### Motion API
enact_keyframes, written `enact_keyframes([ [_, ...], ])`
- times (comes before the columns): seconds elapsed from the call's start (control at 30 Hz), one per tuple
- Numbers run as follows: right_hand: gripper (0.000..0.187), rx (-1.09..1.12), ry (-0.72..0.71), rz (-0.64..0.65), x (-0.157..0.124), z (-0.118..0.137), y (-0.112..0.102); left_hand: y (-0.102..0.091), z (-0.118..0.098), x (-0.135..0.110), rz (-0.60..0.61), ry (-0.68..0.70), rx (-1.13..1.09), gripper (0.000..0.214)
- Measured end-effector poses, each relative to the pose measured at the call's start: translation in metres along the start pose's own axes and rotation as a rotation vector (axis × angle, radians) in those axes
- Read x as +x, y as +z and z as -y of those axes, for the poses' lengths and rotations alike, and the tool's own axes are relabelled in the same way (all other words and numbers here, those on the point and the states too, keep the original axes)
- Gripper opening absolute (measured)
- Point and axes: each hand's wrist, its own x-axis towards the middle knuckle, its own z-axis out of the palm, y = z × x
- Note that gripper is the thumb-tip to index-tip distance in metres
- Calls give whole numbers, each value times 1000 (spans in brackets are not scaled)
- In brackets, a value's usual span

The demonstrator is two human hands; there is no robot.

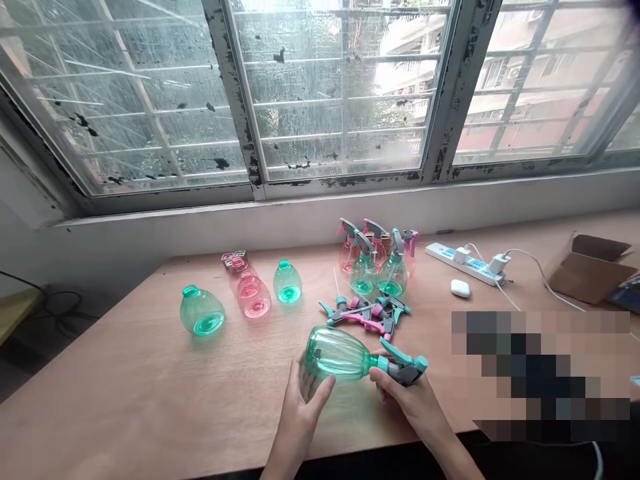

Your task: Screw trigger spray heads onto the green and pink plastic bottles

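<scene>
A green clear plastic spray bottle point(340, 353) lies on its side in my hands, just above the wooden table point(125, 387). My left hand point(303, 400) wraps round the bottle's round body from below. My right hand point(407, 393) is closed on the teal and grey trigger head point(403, 367) at the bottle's neck. Loose trigger heads point(365, 312), teal and pink, lie in a small heap just behind the bottle.
Headless bottles stand at the left: one green point(202, 312), one pink point(253, 295), one smaller green point(287, 282). Several finished bottles point(377, 260) cluster near the window wall. A white power strip point(465, 262), a small white case point(460, 288) and a cardboard box point(593, 267) are at the right.
</scene>
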Motion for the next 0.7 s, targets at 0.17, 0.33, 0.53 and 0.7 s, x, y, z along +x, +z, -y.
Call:
enact_keyframes([
  [0.17, 52, -42, 25, -6, -3, -1, 0, 0, 7, -2, -22, -9, 10, 64],
  [0.33, 44, -131, 42, 7, -6, -3, -3, 4, 7, -2, -108, -68, -28, 61],
  [0.53, 45, -122, 78, -31, -7, -4, -6, 4, 11, -1, -103, -49, 8, 61],
  [0.7, 39, -142, 87, -55, -10, -3, -5, 1, 22, -5, -153, -76, -25, 72],
])
